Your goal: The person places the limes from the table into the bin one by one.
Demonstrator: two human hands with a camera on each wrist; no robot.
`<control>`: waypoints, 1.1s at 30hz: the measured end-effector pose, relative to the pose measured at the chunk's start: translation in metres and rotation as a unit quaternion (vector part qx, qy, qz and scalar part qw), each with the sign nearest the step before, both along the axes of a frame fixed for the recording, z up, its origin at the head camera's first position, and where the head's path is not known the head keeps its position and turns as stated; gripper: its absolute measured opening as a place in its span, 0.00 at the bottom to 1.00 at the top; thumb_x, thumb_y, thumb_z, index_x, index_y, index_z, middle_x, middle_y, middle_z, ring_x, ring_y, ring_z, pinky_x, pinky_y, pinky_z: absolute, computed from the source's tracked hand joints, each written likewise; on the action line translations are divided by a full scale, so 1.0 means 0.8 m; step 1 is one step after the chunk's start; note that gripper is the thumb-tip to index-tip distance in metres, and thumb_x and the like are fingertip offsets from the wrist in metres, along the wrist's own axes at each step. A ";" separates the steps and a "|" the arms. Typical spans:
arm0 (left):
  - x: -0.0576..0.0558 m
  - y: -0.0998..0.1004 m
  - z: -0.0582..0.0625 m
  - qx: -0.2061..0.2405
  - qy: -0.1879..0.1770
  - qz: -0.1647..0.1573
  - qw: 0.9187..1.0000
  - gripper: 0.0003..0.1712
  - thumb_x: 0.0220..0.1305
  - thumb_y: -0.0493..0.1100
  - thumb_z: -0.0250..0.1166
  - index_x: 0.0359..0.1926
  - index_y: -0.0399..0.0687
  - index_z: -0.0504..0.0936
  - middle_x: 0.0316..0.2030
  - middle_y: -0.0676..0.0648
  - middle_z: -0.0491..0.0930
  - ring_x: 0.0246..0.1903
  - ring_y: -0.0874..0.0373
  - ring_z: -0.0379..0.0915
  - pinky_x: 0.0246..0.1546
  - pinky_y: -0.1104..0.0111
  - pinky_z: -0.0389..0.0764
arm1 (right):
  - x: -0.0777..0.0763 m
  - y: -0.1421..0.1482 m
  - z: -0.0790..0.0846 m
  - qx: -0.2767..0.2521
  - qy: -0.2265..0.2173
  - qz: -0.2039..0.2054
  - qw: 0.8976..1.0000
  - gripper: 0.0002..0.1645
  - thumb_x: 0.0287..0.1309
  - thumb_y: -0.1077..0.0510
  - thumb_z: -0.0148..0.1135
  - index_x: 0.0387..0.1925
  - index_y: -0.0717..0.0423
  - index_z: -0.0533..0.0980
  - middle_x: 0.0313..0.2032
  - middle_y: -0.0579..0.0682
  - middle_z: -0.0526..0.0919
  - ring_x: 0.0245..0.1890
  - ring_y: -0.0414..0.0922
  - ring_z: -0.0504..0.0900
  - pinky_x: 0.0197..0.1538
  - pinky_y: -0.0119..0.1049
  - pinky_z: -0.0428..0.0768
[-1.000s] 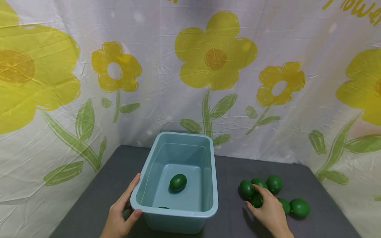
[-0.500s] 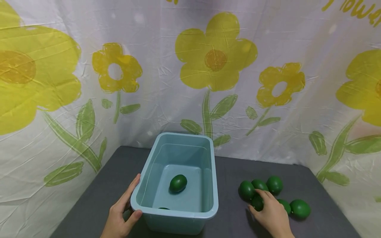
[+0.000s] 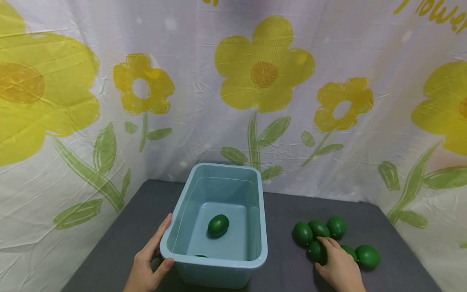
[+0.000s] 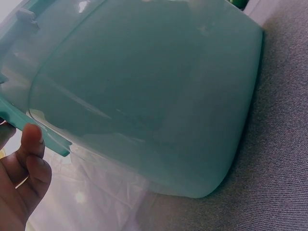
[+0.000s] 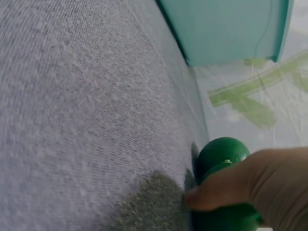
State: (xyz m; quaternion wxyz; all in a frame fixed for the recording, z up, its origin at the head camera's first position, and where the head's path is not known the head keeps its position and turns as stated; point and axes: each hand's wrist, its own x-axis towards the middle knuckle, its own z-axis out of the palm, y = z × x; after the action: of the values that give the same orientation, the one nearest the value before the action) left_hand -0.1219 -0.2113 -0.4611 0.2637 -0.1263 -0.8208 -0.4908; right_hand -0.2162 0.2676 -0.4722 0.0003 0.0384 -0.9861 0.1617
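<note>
Dark grey table [image 3: 281, 243] before you, topped with woven cloth [image 4: 284, 144].
On it, you have a light-blue tub [image 3: 215, 262], upright, left of middle; apart to your right, six green fruits [image 3: 367, 256] clustered, several seemingly touching, two partly hidden in your head view.

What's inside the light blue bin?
On the floor of the bin lies one whole green fruit. A sliver of a second green object shows above the near wall, which hides its remainder and anything else low behind it.
</note>
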 end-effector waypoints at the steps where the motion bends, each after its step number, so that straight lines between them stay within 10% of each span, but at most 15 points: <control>1: 0.000 0.000 0.000 -0.001 -0.003 0.003 1.000 0.49 0.66 0.33 0.70 0.84 0.58 0.60 0.81 0.52 0.62 0.71 0.77 0.61 0.52 0.80 0.79 | 0.000 0.001 0.000 0.002 -0.005 0.000 1.000 0.46 0.45 0.56 0.85 0.67 0.64 0.76 0.63 0.69 0.78 0.32 0.57 0.85 0.32 0.55 0.82; 33: -0.002 -0.004 -0.004 -0.010 0.021 -0.021 0.999 0.49 0.67 0.32 0.67 0.84 0.50 0.58 0.82 0.48 0.59 0.74 0.76 0.58 0.55 0.82 0.76 | 0.005 0.007 0.023 -0.029 0.028 -0.003 0.999 0.45 0.48 0.53 0.84 0.68 0.61 0.77 0.63 0.69 0.80 0.49 0.66 0.86 0.44 0.61 0.84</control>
State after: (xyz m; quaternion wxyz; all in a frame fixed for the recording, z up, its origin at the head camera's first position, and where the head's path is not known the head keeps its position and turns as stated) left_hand -0.1237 -0.2146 -0.4639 0.2693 -0.1569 -0.8171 -0.4850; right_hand -0.2121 0.2734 -0.4540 0.0296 0.0402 -0.9806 0.1895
